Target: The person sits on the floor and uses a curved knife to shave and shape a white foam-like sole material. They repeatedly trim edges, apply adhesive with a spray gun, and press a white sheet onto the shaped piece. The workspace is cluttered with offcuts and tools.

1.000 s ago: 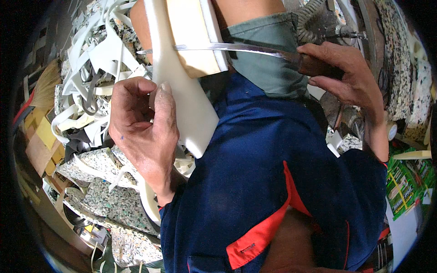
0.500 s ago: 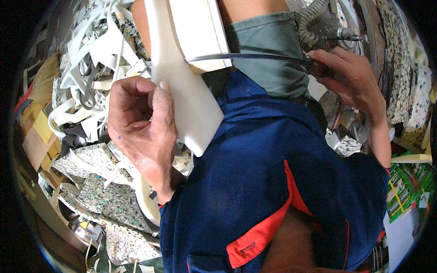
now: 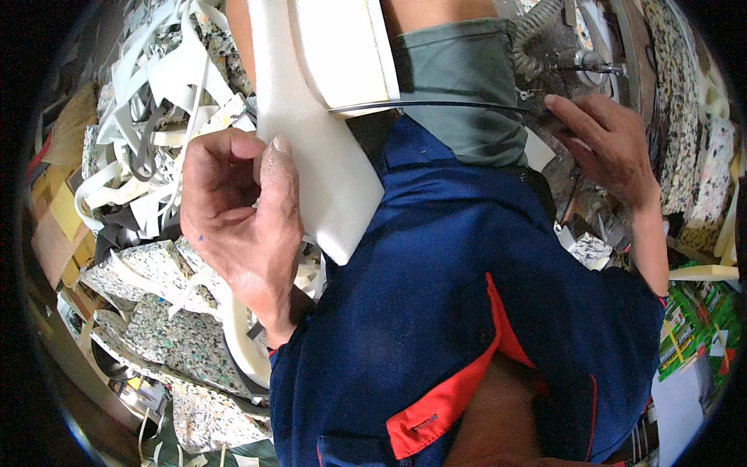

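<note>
My left hand (image 3: 245, 198) pinches the edge of a white foam sheet (image 3: 331, 183) between thumb and curled fingers. The sheet runs up over my leg, and its lower end comes to a slanted corner above my lap. Closed around the dark handle of a long, thin knife, my right hand (image 3: 603, 144) is off to the right; the fingers mostly hide the handle. The knife's narrow blade (image 3: 443, 103) points left, its tip at the foam's inner edge. Beside the foam lies a flat white block (image 3: 342, 50) with a pale yellowish edge, and the blade crosses its lower end.
White foam offcuts and strips (image 3: 167, 86) pile up on the left, above slabs of speckled foam (image 3: 183, 342). A straw broom (image 3: 74, 128) stands at the far left. A coiled hose (image 3: 533, 39) and metal fitting lie at the upper right, near more speckled foam (image 3: 677, 109) and green packets (image 3: 696, 319).
My right hand and the knife have shifted slightly down, with the blade now nearer the lower end of the white block. My left hand stays almost still on the foam.
</note>
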Demonstrator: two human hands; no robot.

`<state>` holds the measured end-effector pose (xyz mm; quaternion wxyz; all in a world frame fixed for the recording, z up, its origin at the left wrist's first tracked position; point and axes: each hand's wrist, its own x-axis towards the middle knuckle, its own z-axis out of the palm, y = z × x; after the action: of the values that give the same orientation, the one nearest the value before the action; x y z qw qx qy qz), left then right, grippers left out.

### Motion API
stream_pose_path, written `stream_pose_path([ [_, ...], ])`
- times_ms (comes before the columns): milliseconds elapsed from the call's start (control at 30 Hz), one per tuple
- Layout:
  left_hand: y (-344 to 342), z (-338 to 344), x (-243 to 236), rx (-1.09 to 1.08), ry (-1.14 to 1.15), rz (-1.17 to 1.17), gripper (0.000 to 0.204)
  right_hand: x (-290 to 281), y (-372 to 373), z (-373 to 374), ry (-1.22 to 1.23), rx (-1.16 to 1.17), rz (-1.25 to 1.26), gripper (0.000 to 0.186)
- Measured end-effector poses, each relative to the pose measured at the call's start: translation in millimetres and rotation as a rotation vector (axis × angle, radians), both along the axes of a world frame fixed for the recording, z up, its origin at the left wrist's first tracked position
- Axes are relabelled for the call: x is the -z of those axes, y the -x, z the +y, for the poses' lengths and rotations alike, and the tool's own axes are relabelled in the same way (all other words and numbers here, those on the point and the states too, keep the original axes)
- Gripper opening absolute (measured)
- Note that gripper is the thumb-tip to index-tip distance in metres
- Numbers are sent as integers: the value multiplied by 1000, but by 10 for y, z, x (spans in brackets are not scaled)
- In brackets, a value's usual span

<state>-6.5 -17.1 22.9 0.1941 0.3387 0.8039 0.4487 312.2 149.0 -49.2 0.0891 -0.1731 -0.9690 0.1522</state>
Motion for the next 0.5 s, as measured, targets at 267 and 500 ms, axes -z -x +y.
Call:
stream_pose_path([
  [267, -4, -33, 3, -19, -3, -14, 13, 4, 179, -51, -135, -22, 69, 60],
  [500, -15, -83, -5, -19, -38, -56, 12, 42, -97, -91, -127, 23, 40, 60],
])
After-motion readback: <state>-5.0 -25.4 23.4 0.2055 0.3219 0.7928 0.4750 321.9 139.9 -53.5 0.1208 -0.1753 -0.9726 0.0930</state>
